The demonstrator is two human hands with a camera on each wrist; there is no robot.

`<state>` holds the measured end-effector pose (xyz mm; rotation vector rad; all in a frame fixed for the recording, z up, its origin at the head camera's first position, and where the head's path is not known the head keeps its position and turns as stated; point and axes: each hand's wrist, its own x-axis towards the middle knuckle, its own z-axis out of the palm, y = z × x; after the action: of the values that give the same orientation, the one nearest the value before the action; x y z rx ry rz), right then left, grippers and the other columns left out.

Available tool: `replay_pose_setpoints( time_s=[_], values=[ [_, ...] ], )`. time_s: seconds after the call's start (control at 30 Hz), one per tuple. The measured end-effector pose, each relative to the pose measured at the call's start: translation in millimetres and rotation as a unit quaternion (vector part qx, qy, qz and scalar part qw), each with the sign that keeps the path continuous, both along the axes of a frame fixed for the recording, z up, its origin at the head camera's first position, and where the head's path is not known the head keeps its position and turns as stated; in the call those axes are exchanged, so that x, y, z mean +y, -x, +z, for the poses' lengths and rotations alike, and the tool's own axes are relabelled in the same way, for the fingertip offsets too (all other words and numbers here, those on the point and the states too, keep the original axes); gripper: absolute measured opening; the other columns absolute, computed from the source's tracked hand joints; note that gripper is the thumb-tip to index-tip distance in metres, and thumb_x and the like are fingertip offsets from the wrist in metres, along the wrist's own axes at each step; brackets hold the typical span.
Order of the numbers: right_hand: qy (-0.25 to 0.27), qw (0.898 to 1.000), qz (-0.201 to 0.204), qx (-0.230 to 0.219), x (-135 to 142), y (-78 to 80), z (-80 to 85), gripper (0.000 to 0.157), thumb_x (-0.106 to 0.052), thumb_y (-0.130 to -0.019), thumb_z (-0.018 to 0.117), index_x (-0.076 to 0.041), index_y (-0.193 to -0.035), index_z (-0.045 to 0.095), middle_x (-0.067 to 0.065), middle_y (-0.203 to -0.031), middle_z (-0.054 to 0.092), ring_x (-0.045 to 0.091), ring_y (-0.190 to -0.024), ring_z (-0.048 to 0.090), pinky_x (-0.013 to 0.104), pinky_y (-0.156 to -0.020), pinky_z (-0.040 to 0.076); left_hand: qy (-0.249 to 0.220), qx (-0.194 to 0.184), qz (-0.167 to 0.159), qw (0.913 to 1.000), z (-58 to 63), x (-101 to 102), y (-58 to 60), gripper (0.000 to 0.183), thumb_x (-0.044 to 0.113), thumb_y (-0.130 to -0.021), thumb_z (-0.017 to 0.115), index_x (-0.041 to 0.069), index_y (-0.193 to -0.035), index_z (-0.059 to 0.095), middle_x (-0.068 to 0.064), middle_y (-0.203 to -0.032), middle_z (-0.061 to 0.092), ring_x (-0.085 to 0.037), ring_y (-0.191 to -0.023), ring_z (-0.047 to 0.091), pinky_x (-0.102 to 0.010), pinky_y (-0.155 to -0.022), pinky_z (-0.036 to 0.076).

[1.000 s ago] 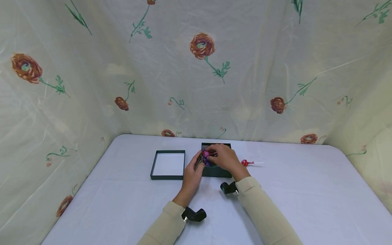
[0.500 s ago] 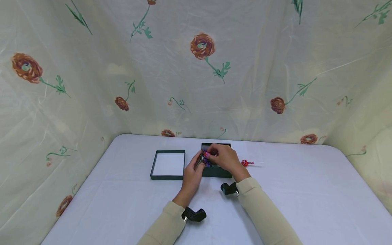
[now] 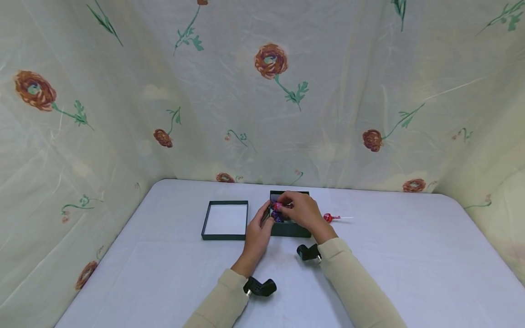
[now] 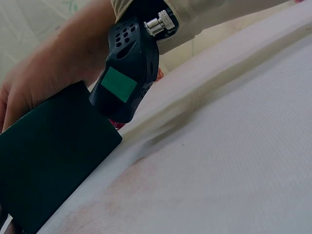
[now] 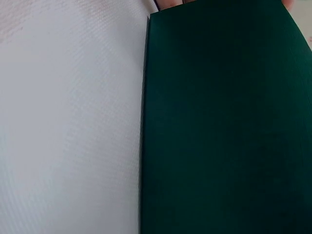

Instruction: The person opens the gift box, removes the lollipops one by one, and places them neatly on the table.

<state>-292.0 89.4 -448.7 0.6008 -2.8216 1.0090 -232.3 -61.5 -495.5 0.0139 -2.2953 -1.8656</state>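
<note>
A dark green box (image 3: 290,230) stands uncovered on the table with several purple-wrapped lollipops (image 3: 277,217) inside. My right hand (image 3: 300,210) reaches into it and pinches a red and pink wrapped lollipop (image 3: 277,206) between thumb and fingers. The left hand (image 3: 258,232) rests along the box's left side, fingers fairly straight, thumb near the front left corner. In the left wrist view, the right hand (image 4: 53,63) is over the box (image 4: 53,156). The right wrist view is mostly filled by the box's front wall (image 5: 224,122), with left fingers (image 5: 168,4) just showing at the top.
The box's lid (image 3: 224,237) lies upturned to the left, its white inside showing. A red lollipop (image 3: 328,218) lies right of the box, its white stick pointing right. A white cloth covers the table (image 3: 164,273); flowered curtains (image 3: 328,91) hang behind and at the sides.
The right hand has shifted slightly within the box, and the red and pink lollipop has turned a little in its fingers. The left hand, lid and outer lollipop look unmoved.
</note>
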Motion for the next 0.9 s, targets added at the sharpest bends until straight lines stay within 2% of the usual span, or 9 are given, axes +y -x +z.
replay_pose_setpoints(
  time_s=[0.27, 0.5, 0.77, 0.9],
  values=[
    [0.044, 0.999, 0.007, 0.004, 4, -2.2, 2.3, 0.022, -0.020, -0.089, 0.069, -0.012, -0.110, 0.071, 0.005, -0.110, 0.068, 0.023, -0.100, 0.065, 0.041, -0.087, 0.055, -0.003, 0.000, 0.000, 1.0000, 0.7, 4, -0.4, 0.050, 0.017, -0.093, 0.051, 0.024, -0.143, 0.049, -0.002, -0.146, 0.046, -0.019, -0.133, 0.043, -0.037, -0.110, 0.036],
    [0.079, 0.995, 0.024, 0.048, 8, -1.9, 4.4, 0.020, -0.014, -0.087, 0.071, -0.010, -0.106, 0.072, 0.006, -0.104, 0.068, 0.022, -0.093, 0.067, 0.040, -0.081, 0.057, 0.000, -0.005, 0.003, 1.0000, 1.1, 4, -0.6, 0.050, 0.016, -0.094, 0.051, 0.024, -0.143, 0.048, -0.003, -0.146, 0.046, -0.021, -0.134, 0.043, -0.039, -0.109, 0.036],
    [0.131, 0.989, 0.026, 0.070, 17, -3.5, 22.1, 0.020, -0.011, -0.087, 0.071, -0.007, -0.106, 0.071, 0.007, -0.103, 0.068, 0.020, -0.091, 0.067, 0.034, -0.078, 0.058, -0.008, 0.005, 0.000, 1.0000, 0.2, 2, -0.4, 0.049, 0.015, -0.094, 0.051, 0.024, -0.143, 0.049, -0.003, -0.146, 0.047, -0.020, -0.134, 0.043, -0.037, -0.109, 0.036],
    [0.141, 0.986, 0.015, 0.087, 28, -5.4, 32.7, 0.021, -0.011, -0.087, 0.071, -0.008, -0.107, 0.070, 0.006, -0.103, 0.068, 0.020, -0.092, 0.066, 0.035, -0.078, 0.058, -0.009, 0.009, 0.000, 0.9999, 0.2, 1, -0.7, 0.049, 0.015, -0.095, 0.051, 0.023, -0.143, 0.049, -0.004, -0.145, 0.047, -0.020, -0.134, 0.043, -0.038, -0.109, 0.037]
  ],
)
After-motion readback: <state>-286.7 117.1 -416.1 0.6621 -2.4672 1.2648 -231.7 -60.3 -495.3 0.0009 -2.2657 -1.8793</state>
